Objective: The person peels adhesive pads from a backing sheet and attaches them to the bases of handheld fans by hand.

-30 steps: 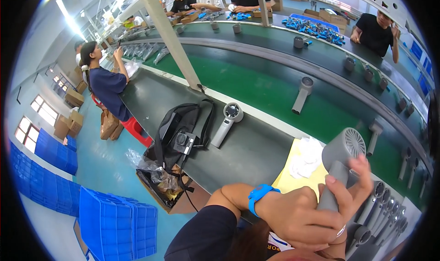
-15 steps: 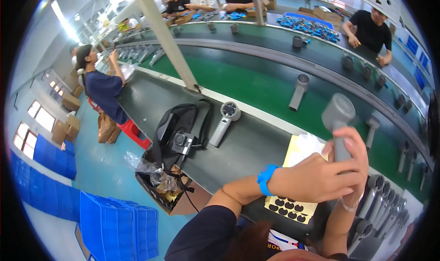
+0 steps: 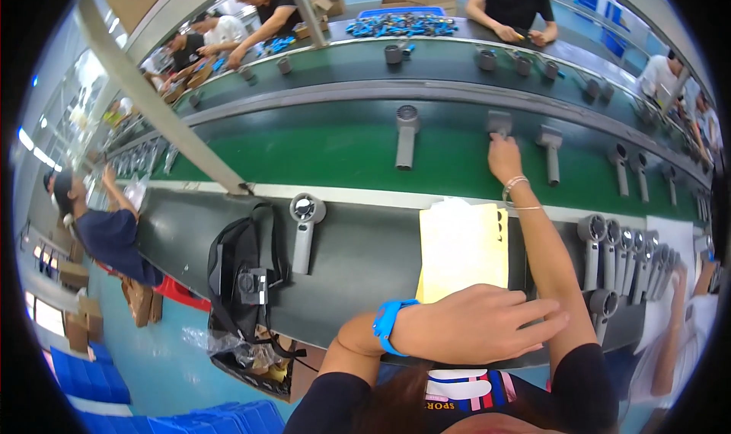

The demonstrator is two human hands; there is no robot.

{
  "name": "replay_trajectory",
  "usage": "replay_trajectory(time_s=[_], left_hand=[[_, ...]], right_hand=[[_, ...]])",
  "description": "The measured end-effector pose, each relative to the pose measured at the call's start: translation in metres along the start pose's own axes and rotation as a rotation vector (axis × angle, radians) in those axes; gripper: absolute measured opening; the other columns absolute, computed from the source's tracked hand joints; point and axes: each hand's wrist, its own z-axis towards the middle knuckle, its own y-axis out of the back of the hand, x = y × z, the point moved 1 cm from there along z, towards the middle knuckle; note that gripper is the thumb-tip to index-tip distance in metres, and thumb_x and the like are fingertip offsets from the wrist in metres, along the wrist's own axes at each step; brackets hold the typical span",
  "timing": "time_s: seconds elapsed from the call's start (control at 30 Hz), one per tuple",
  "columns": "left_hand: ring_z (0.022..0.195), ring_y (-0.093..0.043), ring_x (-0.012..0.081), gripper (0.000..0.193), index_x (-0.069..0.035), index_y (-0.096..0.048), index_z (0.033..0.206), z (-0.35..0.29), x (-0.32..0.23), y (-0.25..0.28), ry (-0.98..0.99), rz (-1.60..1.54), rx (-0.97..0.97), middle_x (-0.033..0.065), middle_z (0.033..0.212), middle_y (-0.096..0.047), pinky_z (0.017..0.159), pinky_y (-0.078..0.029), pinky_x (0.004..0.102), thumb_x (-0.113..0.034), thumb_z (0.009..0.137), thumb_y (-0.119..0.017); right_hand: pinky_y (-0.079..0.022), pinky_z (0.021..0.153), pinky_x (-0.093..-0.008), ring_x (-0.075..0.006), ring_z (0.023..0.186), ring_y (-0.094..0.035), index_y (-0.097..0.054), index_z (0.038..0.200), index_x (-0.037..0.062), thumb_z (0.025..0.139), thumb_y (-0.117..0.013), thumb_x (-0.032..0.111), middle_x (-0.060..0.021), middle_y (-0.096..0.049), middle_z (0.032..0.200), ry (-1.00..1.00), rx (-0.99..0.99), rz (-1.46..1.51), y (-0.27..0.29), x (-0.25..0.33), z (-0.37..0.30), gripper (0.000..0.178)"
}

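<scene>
Clock centred on wearer's left hand (image 3: 483, 326): empty, fingers loosely extended, near yellow sheets (image 3: 463, 251). Right hand (image 3: 504, 158) at 12, arm stretched over green belt (image 3: 304, 151), fingers closed on grey fan (image 3: 499, 120) below its head. I note second fan (image 3: 303, 240) at 10 on dark table (image 3: 358, 263), upright fan row (image 3: 624, 255) at 2, black bag (image 3: 226, 270) between 9 and 10.

Cannot see the handle of the fan (image 3: 499, 120) under the right hand (image 3: 505, 158), nor, toward the near bench (image 3: 358, 251) edge, the end of the sheet (image 3: 463, 244) behind the left hand (image 3: 480, 323), nor whole crates (image 3: 190, 423), cut off below.
</scene>
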Motion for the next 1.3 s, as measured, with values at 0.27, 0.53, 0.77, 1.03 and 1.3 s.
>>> replay_trajectory(time_s=[0.27,0.53,0.77,1.03,1.3], left_hand=[[0.067,-0.061,0.0152,0.042,-0.006,-0.057,0.122,-0.005,-0.012,0.001,-0.070,0.001,0.043,0.0109,0.116,-0.061,0.056,-0.049,0.0252,-0.020,0.084,-0.065],[0.070,-0.062,0.0170,0.041,-0.003,-0.058,0.116,-0.012,-0.023,-0.011,-0.064,-0.035,0.023,0.0065,0.102,-0.062,0.055,-0.050,0.0280,-0.020,0.080,-0.068],[0.082,-0.064,0.0257,0.023,-0.002,-0.065,0.102,-0.089,-0.003,-0.018,0.341,0.163,-0.281,0.0097,0.095,-0.067,0.072,-0.053,0.0343,-0.015,0.083,-0.066],[0.101,-0.060,0.0335,0.019,-0.003,-0.066,0.099,-0.223,0.035,0.007,0.957,0.590,-0.430,0.0145,0.107,-0.065,0.089,-0.046,0.0405,-0.012,0.082,-0.067],[0.089,-0.054,0.0416,0.053,-0.010,-0.046,0.136,-0.290,0.077,0.044,1.131,0.946,-0.163,0.0235,0.097,-0.059,0.077,-0.043,0.0476,-0.008,0.085,-0.062]], right_hand=[[-0.030,0.101,-0.0546,-0.0364,0.131,-0.038,-0.054,0.129,0.0193,0.090,-0.059,0.037,-0.0266,-0.036,0.142,0.015,0.120,0.118,0.061,0.037,-0.046,0.043],[-0.040,0.097,-0.0344,-0.0297,0.119,-0.051,-0.061,0.116,0.0074,0.088,-0.063,0.016,-0.0160,-0.052,0.129,0.142,0.260,0.497,0.179,0.042,-0.159,0.030],[-0.044,0.088,-0.0272,-0.0191,0.110,-0.055,-0.063,0.109,0.0027,0.090,-0.061,0.011,-0.0105,-0.058,0.122,-0.121,0.213,0.669,0.204,0.005,-0.247,0.021],[-0.046,0.085,-0.0254,-0.0165,0.103,-0.058,-0.064,0.103,0.0004,0.092,-0.058,0.008,-0.0084,-0.060,0.114,-0.226,0.106,0.726,0.211,-0.020,-0.291,0.015],[-0.050,0.075,-0.0286,-0.0208,0.089,-0.063,-0.065,0.099,0.0018,0.085,-0.062,0.001,-0.0116,-0.064,0.106,-0.219,0.012,0.554,0.231,0.002,-0.308,0.014]])
